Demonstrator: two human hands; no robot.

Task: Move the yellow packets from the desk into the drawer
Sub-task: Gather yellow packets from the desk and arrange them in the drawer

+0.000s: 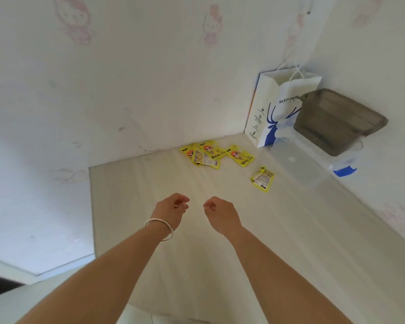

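Two bare hands hover over a pale wood-grain desk [220, 265], both empty. The left hand [173, 208], with a thin silver bangle [160, 226] at the wrist, has its fingers loosely curled in a narrow grip on nothing. The right hand [220, 212] mirrors it, fingers curled inward, also holding nothing.

The yellow packets [205, 154] lie well ahead of the hands, near the back of the desk where it meets the wall. Several overlap in a loose pile; one more packet [240, 155] lies just beside that pile, and a last packet [262, 178] sits apart, to the right and closer to the person. They look like flat, glossy foil sachets with crinkled edges, printed with a cartoon face on one side and small text on the other.

No drawer is in view, so none of the packets appears moved yet. The step in hand seems to be reaching forward to collect them. Thin, slick sachets lie flush on a smooth surface, so sliding one to lift an edge, or pinching at a raised corner, would likely work best; the overlapping pile could be gathered in one handful.

Behind the packets stands a white paper bag [267, 113] with blue print. Right of it, a clear plastic box [299, 164] carries a smoky grey tub [334, 120].
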